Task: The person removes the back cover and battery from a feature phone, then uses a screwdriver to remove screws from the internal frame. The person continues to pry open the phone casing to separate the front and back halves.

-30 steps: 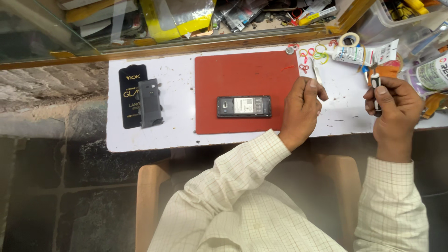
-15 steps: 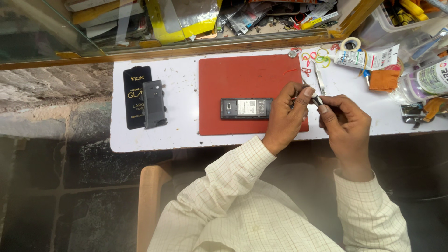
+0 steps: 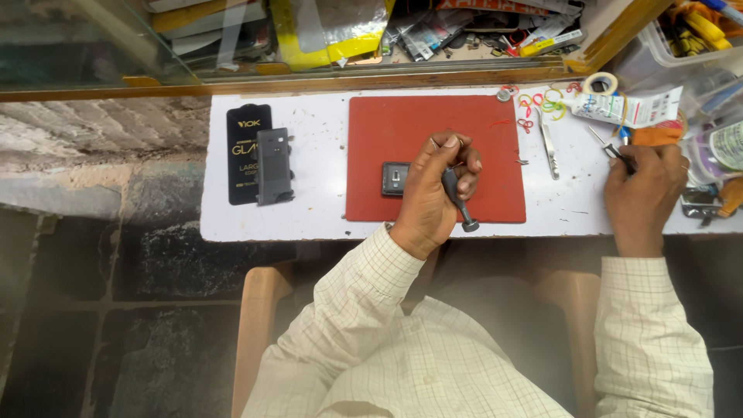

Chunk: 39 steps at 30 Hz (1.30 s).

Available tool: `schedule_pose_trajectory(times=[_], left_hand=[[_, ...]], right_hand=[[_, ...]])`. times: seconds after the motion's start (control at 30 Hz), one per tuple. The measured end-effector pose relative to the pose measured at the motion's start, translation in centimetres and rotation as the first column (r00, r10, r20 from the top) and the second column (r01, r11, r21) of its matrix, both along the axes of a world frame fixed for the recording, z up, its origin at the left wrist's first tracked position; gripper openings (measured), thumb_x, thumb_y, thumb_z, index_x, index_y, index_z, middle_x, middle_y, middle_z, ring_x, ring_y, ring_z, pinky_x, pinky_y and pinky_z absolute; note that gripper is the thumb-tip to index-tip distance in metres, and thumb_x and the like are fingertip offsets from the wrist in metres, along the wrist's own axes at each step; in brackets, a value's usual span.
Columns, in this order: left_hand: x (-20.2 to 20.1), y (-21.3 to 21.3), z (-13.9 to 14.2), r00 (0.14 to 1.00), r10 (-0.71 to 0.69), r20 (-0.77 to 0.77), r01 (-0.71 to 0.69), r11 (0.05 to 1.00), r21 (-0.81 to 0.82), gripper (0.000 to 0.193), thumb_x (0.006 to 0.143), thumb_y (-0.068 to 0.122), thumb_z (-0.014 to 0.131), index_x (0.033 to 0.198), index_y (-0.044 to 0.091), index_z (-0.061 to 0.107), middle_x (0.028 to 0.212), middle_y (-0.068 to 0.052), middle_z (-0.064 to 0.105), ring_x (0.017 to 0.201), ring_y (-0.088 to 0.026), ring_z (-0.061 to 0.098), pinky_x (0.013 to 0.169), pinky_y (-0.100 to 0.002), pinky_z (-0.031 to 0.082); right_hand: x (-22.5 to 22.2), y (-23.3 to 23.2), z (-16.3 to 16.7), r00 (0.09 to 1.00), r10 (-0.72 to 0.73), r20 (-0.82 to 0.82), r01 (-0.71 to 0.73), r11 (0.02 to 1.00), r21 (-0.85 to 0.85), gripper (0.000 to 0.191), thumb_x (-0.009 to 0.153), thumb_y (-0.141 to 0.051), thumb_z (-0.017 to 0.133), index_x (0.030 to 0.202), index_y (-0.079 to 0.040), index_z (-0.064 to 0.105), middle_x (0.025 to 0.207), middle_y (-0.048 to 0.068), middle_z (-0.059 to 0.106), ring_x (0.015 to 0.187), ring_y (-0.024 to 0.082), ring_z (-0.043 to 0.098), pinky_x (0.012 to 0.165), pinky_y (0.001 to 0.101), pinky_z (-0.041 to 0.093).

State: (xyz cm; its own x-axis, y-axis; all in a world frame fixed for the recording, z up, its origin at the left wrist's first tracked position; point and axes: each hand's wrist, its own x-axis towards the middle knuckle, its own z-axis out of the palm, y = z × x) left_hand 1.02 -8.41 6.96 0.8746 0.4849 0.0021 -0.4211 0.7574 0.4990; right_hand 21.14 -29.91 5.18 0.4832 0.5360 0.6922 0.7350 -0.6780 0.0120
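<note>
My left hand rests on the red mat and is closed around a grey-handled screwdriver, whose capped end points toward me. Under that hand lies a dark phone, with only its left end showing. My right hand is at the right side of the white table. Its fingers curl over a thin dark-handled tool, whose metal tip sticks out to the upper left.
A black packet with a grey phone cover on it lies at the table's left. Tweezers, coloured rubber bands, a tape roll and a white packet sit right of the mat. Cluttered bins line the back edge.
Both hands were together at the mat's right edge. My left hand has since moved left over the phone with the screwdriver, and my right hand has gone to the tools at the far right.
</note>
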Motion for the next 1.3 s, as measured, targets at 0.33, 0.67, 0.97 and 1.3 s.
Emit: schedule_pose_trajectory(times=[0.33, 0.67, 0.97, 1.3], left_hand=[[1.2, -0.8, -0.9, 0.994, 0.105, 0.026, -0.104, 0.994, -0.025, 0.015, 0.109, 0.022, 0.060, 0.112, 0.008, 0.058, 0.091, -0.003, 0.060, 0.077, -0.010, 0.053, 0.071, -0.025, 0.048], [-2.7, 5.3, -1.0, 0.952, 0.218, -0.213, -0.094, 0.874, 0.476, 0.023, 0.098, 0.018, 0.072, 0.112, 0.001, 0.075, 0.096, -0.009, 0.076, 0.082, -0.014, 0.071, 0.075, -0.027, 0.058], [-4.0, 5.8, -0.5, 0.947, 0.069, -0.313, 0.108, 0.852, 0.512, 0.019, 0.097, 0.010, 0.072, 0.111, -0.002, 0.075, 0.094, -0.012, 0.077, 0.082, -0.014, 0.074, 0.074, -0.028, 0.065], [-4.2, 5.6, -0.9, 0.933, 0.052, -0.355, 0.144, 0.853, 0.501, 0.019, 0.097, 0.005, 0.067, 0.112, -0.005, 0.073, 0.101, -0.014, 0.077, 0.085, -0.018, 0.076, 0.077, -0.028, 0.065]], right_hand=[[-14.5, 7.1, 0.9, -0.061, 0.832, -0.552, 0.050, 0.555, 0.831, 0.046, 0.087, 0.002, 0.070, 0.131, -0.002, 0.057, 0.114, 0.004, 0.065, 0.096, 0.009, 0.065, 0.077, 0.0242, 0.057], [-14.5, 7.1, 4.6, 0.201, 0.694, -0.691, -0.010, 0.707, 0.707, 0.022, 0.097, -0.003, 0.073, 0.118, 0.003, 0.074, 0.089, 0.004, 0.067, 0.069, 0.007, 0.054, 0.062, 0.0199, 0.045], [-13.1, 7.9, 5.0, 0.188, 0.707, -0.681, -0.102, 0.704, 0.703, 0.021, 0.098, -0.004, 0.074, 0.118, 0.003, 0.074, 0.089, 0.004, 0.065, 0.071, 0.007, 0.053, 0.064, 0.0200, 0.043], [-12.0, 8.9, 2.8, 0.090, 0.782, -0.617, -0.024, 0.621, 0.784, 0.013, 0.105, -0.006, 0.071, 0.112, 0.004, 0.070, 0.088, 0.006, 0.066, 0.070, 0.009, 0.057, 0.064, 0.0211, 0.047]])
